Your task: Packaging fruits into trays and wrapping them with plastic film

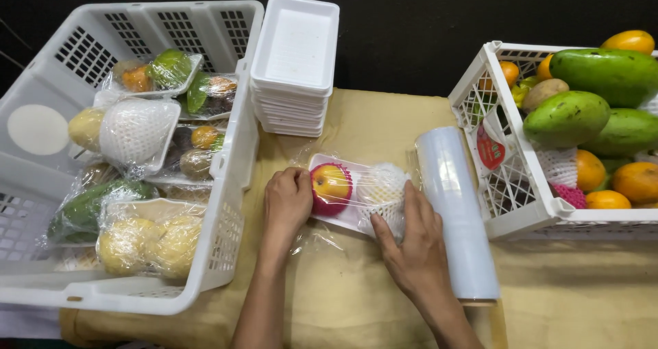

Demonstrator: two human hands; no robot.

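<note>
On the bench (pixel 343 294), covered in tan cloth, sits a white foam tray (pixel 356 193) holding a red-and-yellow apple (pixel 331 184) and a fruit in white foam netting (pixel 385 184), all under clear film. Both hands rest on it: the left hand (pixel 288 201) curled, pressing the film at the tray's left end, the right hand (pixel 411 243) spread flat over the right end. Just beside it lies a roll of cling film (pixel 456 212). At left, a white crate (pixel 233 212) holds wrapped fruit trays; behind stands a stack of empty foam trays (pixel 295 61). At right, a second crate (pixel 528 219) holds loose mangoes and oranges.
</note>
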